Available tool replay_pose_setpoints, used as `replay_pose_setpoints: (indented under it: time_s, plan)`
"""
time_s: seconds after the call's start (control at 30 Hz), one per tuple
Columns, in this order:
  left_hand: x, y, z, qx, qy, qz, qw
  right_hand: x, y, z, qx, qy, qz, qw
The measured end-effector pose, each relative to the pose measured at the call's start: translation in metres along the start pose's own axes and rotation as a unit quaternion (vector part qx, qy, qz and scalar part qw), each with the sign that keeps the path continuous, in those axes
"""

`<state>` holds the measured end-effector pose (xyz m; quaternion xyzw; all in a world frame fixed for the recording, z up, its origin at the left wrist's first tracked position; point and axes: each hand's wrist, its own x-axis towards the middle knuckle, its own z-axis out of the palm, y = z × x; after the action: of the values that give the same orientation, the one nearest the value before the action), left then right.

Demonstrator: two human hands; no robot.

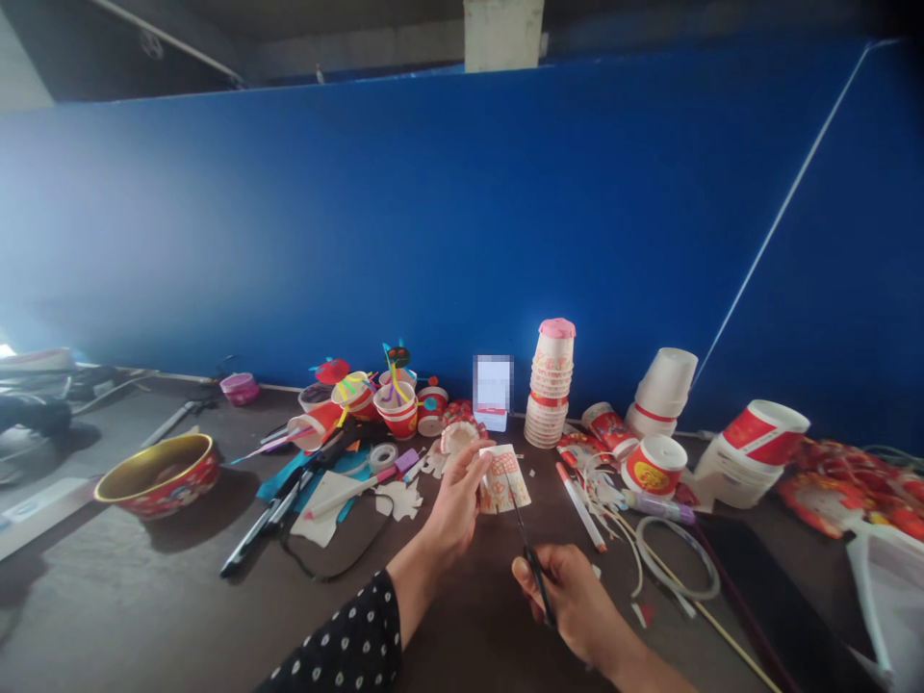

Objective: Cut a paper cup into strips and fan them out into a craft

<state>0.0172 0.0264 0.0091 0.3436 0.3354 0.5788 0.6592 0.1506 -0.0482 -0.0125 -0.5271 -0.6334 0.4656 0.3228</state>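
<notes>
In the middle of the head view, my left hand [456, 496] pinches the left edge of a patterned paper cup piece [498, 493], white with red and orange print. My right hand [570, 599] is closed round the handles of black scissors [538, 577]. Their blades point away from me and reach up to the paper piece; whether they are cutting into it cannot be made out. Just behind my left fingers lies a cut cup rim with a frilly edge [460, 441]. White paper scraps [400, 500] lie to the left of my left hand.
A tall stack of paper cups [554, 385] stands behind, beside a propped phone [493, 390]. Decorated cups [397, 409], a gold-lined red bowl [163, 472] and a selfie stick [289, 496] are left. Markers [579, 505], clear tubing [679, 553] and more cups [654, 467] are right.
</notes>
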Motion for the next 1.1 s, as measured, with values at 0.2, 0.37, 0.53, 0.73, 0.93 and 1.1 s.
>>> replay_pose_setpoints:
  time_s: [0.2, 0.37, 0.53, 0.73, 0.93, 1.1]
  plan:
    - [-0.006, 0.000, 0.005, 0.010, -0.015, -0.013, 1.000, -0.001, -0.002, -0.001, 0.016, -0.005, -0.023, 1.000]
    - [-0.007, 0.001, 0.006, 0.022, -0.023, -0.021, 0.999, -0.002, 0.001, -0.002, 0.017, -0.007, -0.036, 0.999]
    - [-0.005, -0.001, 0.004, 0.026, -0.028, -0.016, 0.999, 0.002, 0.013, 0.000, 0.027, 0.000, -0.040, 0.999]
    - [-0.005, -0.001, 0.004, 0.027, -0.018, -0.011, 0.999, 0.006, 0.021, 0.002, 0.036, 0.020, -0.016, 0.999]
    - [-0.005, 0.000, 0.004, 0.022, -0.011, -0.016, 1.000, 0.006, 0.020, 0.003, 0.055, 0.033, -0.020, 0.998]
    - [-0.003, -0.003, 0.002, 0.011, -0.016, -0.006, 1.000, 0.004, 0.011, 0.001, 0.054, 0.031, -0.018, 0.998]
